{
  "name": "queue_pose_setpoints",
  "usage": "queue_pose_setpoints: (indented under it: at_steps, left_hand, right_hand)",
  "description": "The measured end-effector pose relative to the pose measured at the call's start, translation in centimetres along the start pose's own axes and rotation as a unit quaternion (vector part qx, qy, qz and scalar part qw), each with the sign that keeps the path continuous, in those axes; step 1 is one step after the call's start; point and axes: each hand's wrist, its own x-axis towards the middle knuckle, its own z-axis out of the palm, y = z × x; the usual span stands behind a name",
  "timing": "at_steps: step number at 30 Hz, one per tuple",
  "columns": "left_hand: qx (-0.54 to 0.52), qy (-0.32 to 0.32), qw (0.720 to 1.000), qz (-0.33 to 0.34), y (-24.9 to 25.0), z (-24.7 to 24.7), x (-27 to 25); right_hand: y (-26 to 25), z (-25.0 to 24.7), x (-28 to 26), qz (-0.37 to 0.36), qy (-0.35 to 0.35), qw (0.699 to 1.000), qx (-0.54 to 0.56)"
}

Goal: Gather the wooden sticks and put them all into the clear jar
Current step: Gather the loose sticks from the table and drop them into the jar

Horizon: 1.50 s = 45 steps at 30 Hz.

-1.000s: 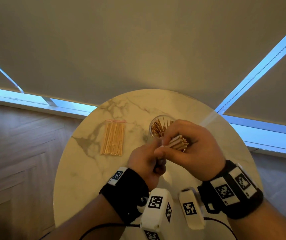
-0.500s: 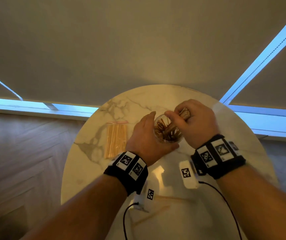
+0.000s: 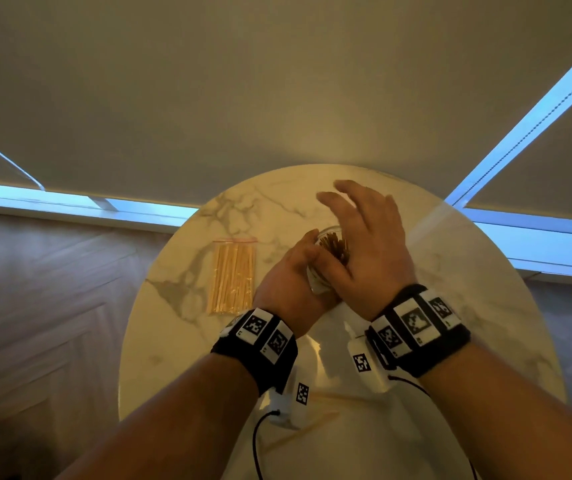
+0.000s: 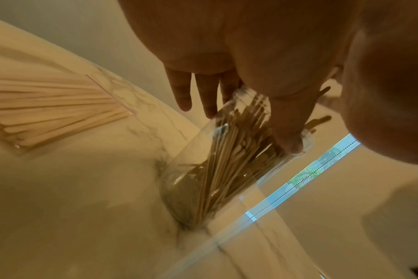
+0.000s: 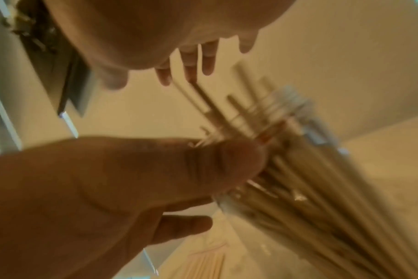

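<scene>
Sticks (image 4: 229,151) stand bunched in the jar (image 4: 191,181), their tips fanning above its rim. The left-wrist view alone shows the jar's clear wall and base on the marble table (image 4: 84,198); from the head view only its mouth (image 3: 329,237) peeks between the hands. The left hand (image 3: 289,289) wraps the jar's near side, its thumb (image 5: 227,164) pressed to the glass by the rim. The right hand (image 3: 369,244) hovers over the mouth with fingers (image 3: 343,195) spread and loose, gripping nothing; whether its thumb (image 4: 286,132) touches the rim cannot be told. The right-wrist view is blurred but shows stick tips (image 5: 217,111) reaching toward those fingertips. Left of the jar lies a clear bag (image 3: 232,277) of more sticks, flat on the table (image 3: 180,341).
</scene>
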Motion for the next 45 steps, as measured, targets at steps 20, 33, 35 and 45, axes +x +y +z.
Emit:
queue_pose_setpoints:
  at_steps: [20, 33, 35, 45]
  left_hand:
    - [-0.038, -0.005, 0.999, -0.023, -0.2, -0.6, 0.3]
    - [0.293, -0.164, 0.941, -0.046, -7.8, 4.8, -13.1]
    - [0.339, -0.171, 0.925, -0.022, -8.3, 6.2, -14.9]
    - [0.337, -0.144, 0.93, 0.01, -7.4, 10.3, -15.5]
  right_hand:
    - [1.4, 0.7, -3.1, 0.006, -0.23, 0.967, -0.105]
    - [3.2, 0.4, -26.9, 0.058, -0.342, 0.938, 0.011]
    - [2.1, 1.5, -30.5, 0.082, -0.42, 0.904, 0.011]
    - [-0.3, 4.3, -32.5, 0.026, -0.408, 0.912, -0.027]
